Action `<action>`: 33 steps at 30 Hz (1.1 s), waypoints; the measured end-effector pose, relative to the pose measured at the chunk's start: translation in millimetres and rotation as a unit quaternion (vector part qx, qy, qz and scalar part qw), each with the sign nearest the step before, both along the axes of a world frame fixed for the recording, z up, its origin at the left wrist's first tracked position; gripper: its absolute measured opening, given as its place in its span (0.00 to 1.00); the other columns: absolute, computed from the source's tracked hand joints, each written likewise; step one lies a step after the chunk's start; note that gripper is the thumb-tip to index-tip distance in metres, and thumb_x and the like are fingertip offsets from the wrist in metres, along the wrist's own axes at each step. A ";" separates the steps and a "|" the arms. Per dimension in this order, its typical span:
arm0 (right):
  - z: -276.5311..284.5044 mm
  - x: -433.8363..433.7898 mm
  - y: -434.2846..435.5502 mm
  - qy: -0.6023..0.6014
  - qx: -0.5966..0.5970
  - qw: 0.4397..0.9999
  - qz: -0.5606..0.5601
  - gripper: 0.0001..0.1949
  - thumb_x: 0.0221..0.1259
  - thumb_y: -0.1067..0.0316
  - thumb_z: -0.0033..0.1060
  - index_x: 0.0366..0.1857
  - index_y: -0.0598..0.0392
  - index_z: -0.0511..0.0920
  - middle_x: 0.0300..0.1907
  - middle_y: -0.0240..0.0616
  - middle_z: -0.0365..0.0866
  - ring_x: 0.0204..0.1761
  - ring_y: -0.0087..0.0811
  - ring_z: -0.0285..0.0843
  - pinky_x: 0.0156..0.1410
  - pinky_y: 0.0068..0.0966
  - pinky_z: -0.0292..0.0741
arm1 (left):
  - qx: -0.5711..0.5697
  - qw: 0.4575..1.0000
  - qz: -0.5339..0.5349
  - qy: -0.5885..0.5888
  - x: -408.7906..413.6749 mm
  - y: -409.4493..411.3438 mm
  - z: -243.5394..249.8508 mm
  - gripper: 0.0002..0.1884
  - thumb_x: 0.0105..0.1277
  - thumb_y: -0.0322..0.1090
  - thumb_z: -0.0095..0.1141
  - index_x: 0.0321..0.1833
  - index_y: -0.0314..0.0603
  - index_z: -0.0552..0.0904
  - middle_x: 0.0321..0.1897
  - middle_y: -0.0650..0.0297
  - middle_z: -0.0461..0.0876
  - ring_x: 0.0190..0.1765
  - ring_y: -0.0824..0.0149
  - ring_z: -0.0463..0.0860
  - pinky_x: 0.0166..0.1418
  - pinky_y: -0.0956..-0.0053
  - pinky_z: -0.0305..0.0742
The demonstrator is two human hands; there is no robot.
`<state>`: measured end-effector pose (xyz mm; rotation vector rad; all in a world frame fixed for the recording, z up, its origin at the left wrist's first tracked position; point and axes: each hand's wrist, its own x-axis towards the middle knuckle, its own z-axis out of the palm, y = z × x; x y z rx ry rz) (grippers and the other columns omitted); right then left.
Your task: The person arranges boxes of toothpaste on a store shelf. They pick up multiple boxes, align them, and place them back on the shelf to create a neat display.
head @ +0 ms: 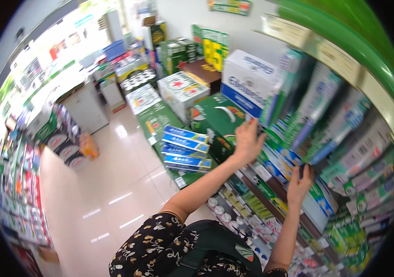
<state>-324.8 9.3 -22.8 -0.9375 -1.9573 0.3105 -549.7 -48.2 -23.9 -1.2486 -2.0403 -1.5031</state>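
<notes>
My left hand reaches to the left end of the shelf, fingers spread, beside a white and blue carton and hanging toothbrush packs. What its fingertips touch is blurred. My right hand is at the shelf's front, with its fingers around the edge of blue, white and green toothpaste boxes; whether it grips one I cannot tell. Hanging toothbrush packs fill the space above and behind both hands. Left of my left forearm, a stack of blue and yellow toothpaste boxes lies on green cartons.
Beverage cartons and cans stand along the wall. Lower shelves hold white-capped bottles and small packs. A white chest or counter, wrapped drink packs and an orange bottle stand across the tiled floor. Stocked shelves line the far left.
</notes>
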 end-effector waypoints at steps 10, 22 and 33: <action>-5.7 53.2 -66.8 0.057 0.008 0.998 -0.019 0.23 0.73 0.64 0.55 0.62 0.74 0.71 0.58 0.62 0.74 0.58 0.57 0.74 0.62 0.48 0.70 | 0.043 0.990 -0.110 -0.077 56.7 -94.7 33.2 0.26 0.63 0.30 0.64 0.64 0.32 0.76 0.47 0.49 0.81 0.55 0.48 0.77 0.62 0.58 0.69; 4.0 148.9 -95.9 0.086 0.006 0.989 -0.120 0.19 0.66 0.73 0.56 0.60 0.66 0.73 0.49 0.47 0.75 0.47 0.38 0.73 0.54 0.31 0.71 | -0.026 0.944 -0.313 -0.100 142.0 -101.8 30.6 0.26 0.64 0.23 0.62 0.66 0.30 0.75 0.54 0.45 0.81 0.53 0.51 0.83 0.60 0.65 0.76; -3.1 164.3 -57.9 -0.102 0.084 0.966 -0.224 0.22 0.66 0.67 0.63 0.60 0.70 0.74 0.66 0.66 0.68 0.63 0.63 0.68 0.67 0.50 0.67 | -0.086 0.943 -0.320 0.014 179.9 -5.8 -9.0 0.27 0.66 0.29 0.61 0.67 0.27 0.72 0.64 0.35 0.73 0.59 0.32 0.77 0.66 0.57 0.75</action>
